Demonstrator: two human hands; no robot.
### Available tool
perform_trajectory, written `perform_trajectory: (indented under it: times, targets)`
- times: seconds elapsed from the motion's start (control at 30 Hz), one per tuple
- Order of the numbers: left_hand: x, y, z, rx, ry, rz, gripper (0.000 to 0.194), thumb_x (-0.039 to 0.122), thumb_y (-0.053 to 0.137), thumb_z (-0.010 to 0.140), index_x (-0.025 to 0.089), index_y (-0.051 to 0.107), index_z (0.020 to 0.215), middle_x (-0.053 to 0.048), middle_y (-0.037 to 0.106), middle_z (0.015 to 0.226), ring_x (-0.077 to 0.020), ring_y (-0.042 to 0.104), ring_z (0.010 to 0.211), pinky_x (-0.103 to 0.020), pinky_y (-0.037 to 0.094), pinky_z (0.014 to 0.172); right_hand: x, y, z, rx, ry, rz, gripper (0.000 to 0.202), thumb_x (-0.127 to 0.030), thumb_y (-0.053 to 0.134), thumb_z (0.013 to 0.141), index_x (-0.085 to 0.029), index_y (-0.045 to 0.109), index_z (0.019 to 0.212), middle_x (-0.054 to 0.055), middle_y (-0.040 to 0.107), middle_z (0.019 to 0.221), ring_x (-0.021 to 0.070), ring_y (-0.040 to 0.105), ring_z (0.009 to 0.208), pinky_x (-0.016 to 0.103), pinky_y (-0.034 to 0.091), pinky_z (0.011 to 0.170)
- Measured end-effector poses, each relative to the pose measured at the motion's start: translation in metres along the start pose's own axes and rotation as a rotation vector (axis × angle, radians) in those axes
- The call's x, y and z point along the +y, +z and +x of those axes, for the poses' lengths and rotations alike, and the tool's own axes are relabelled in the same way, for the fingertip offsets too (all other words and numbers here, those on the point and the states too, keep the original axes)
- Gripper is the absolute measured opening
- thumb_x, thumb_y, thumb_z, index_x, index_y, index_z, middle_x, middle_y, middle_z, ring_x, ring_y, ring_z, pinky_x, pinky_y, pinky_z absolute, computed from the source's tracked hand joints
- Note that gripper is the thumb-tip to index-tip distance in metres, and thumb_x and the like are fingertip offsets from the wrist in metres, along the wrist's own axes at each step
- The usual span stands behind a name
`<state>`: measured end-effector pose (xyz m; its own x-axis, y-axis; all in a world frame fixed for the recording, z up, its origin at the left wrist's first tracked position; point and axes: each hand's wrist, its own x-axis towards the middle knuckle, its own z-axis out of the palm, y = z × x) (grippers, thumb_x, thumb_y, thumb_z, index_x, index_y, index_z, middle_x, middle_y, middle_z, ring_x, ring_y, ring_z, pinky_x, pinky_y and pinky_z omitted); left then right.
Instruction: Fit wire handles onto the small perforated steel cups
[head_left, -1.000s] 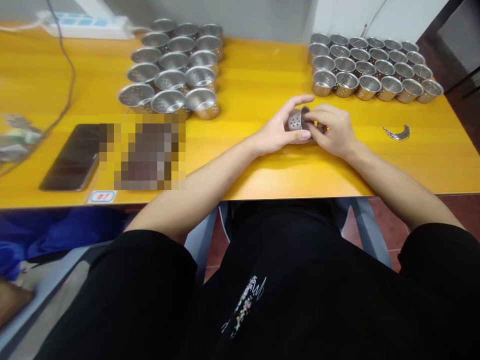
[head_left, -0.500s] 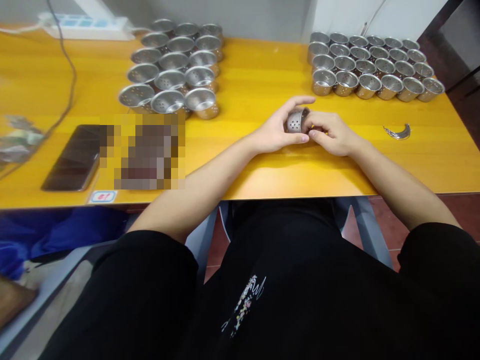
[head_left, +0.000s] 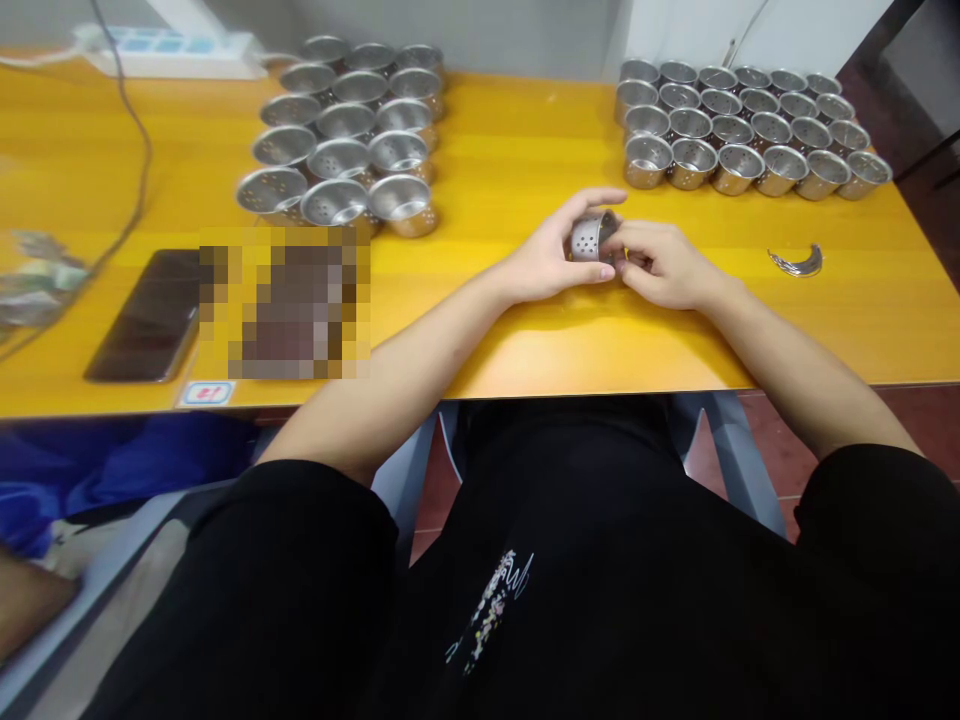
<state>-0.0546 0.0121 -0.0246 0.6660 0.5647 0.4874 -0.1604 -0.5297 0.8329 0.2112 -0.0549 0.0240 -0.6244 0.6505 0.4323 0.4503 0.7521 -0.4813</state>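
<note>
Holding a perforated metal cup [head_left: 588, 238] tipped sideways over the desk [head_left: 517, 355], the left hand [head_left: 550, 257] faced the right hand [head_left: 666, 264].
The left grip was wrapped around the cup's wall; the right hand's bent fingers were at its mouth, though whether that grip pinched anything could not be told. Similar cups [head_left: 739, 172] stood in rows farther back, and curved metal pieces [head_left: 808, 264] lay to the right.

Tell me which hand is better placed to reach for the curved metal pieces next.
Probably the right hand: the curved metal pieces lie on its side, nearer to it, while the left hand holds the perforated cup.
</note>
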Motion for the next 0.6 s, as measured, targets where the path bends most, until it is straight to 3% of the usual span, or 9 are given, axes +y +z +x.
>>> perform_trajectory:
  times: [0.17, 0.33, 0.6]
  targets:
    - [-0.001, -0.002, 0.0, -0.007, -0.01, -0.007, 0.135, 0.104, 0.113, 0.074, 0.031, 0.07, 0.179, -0.019, 0.082, 0.164, -0.0463, 0.084, 0.153, -0.065, 0.064, 0.14, -0.005, -0.003, 0.002, -0.027, -0.003, 0.022, 0.02, -0.042, 0.072, 0.109, -0.026, 0.083, 0.104, 0.008, 0.083, 0.099, 0.03, 0.072, 0.093, 0.045, 0.059, 0.091]
    - [0.002, 0.001, 0.0, -0.018, -0.04, -0.071, 0.135, 0.098, 0.12, 0.07, 0.033, 0.072, 0.177, -0.019, 0.08, 0.164, -0.0469, 0.083, 0.151, -0.066, 0.064, 0.14, -0.007, -0.007, 0.002, -0.089, 0.098, 0.056, 0.016, -0.039, 0.073, 0.104, -0.025, 0.08, 0.103, 0.002, 0.073, 0.081, 0.0249, 0.063, 0.079, 0.04, 0.052, 0.081]
    - [0.009, 0.014, 0.001, -0.054, -0.022, -0.105, 0.129, 0.096, 0.121, 0.069, 0.033, 0.076, 0.172, -0.018, 0.079, 0.171, -0.0474, 0.083, 0.154, -0.066, 0.063, 0.142, -0.004, -0.01, 0.0, -0.191, 0.167, 0.069, 0.013, -0.032, 0.083, 0.093, -0.025, 0.078, 0.103, -0.003, 0.065, 0.073, 0.0207, 0.054, 0.071, 0.039, 0.045, 0.075]
